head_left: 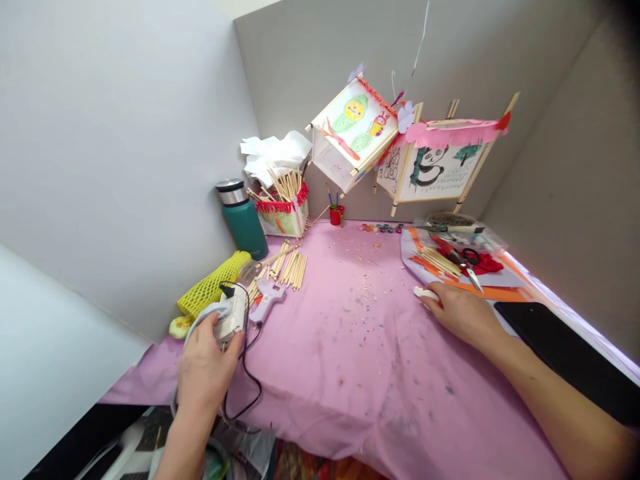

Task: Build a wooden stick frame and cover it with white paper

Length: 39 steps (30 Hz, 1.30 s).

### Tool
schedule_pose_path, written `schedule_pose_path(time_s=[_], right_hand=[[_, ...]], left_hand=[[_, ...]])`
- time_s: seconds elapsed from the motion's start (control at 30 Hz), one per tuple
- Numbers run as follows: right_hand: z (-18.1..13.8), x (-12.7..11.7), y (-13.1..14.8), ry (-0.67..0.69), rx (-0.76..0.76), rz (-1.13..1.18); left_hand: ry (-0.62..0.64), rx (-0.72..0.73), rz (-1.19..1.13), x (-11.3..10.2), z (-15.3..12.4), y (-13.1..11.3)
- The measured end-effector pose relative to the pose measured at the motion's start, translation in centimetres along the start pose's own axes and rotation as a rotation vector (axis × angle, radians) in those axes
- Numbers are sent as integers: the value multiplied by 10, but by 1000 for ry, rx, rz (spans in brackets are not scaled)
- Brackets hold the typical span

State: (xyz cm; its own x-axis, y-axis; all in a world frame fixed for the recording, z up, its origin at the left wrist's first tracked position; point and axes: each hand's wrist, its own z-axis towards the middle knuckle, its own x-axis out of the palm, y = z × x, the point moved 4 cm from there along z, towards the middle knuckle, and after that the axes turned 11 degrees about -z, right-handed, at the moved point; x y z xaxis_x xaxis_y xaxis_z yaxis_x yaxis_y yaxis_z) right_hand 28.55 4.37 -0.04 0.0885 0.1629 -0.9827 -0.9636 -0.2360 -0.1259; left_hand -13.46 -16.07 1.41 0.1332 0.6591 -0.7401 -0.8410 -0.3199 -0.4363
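Note:
My left hand [206, 365] is curled around a white power strip [234, 312] at the left of the table, with a black plug and cable in it. Just beyond lies a lilac glue gun [269, 300], its black cord looping towards the table's front edge. On the right, my right hand [463, 317] is closed on a small white object [425, 293], mostly hidden in the fingers, so its kind is unclear. Beside that forearm lies a black phone or tablet [560, 347]. Scissors [473, 275] and thin wooden sticks [437, 261] rest beyond the hand.
A pink cloth [325, 347] with scattered scraps covers the table. Behind stand a teal bottle [245, 223], a stick-filled box [281, 219], a red cup [337, 215] and paint pots [383, 228]. Two paper lanterns [355, 123] hang at the back. Yellow netting [215, 283] lies left.

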Motion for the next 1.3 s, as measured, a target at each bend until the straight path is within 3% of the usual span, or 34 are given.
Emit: schedule_pose_path(time_s=[0.17, 0.33, 0.57, 0.73, 0.8, 0.87, 1.07, 1.17, 1.3], right_hand=[[1, 2, -1, -15, 12, 3], [1, 3, -2, -23, 7, 11], [1, 3, -2, -16, 1, 1], [-1, 0, 1, -3, 3, -5], [-2, -1, 3, -9, -4, -16], [-3, -2, 4, -15, -6, -18], [-5, -3, 5, -28, -1, -3], [-5, -3, 5, -28, 0, -3], [-4, -2, 5, -29, -1, 8]], left_hand=[[-51, 132, 50, 11, 19, -3], [-72, 161, 100, 16, 13, -7], [-77, 200, 0, 6, -4, -4], [-172, 280, -18, -4, -5, -25], [-115, 359, 5, 2, -3, -40], [27, 415, 85, 14, 3, -53], [337, 323, 450, 35, 23, -76], [365, 318, 477, 34, 25, -85], [223, 288, 405, 24, 27, -91]])
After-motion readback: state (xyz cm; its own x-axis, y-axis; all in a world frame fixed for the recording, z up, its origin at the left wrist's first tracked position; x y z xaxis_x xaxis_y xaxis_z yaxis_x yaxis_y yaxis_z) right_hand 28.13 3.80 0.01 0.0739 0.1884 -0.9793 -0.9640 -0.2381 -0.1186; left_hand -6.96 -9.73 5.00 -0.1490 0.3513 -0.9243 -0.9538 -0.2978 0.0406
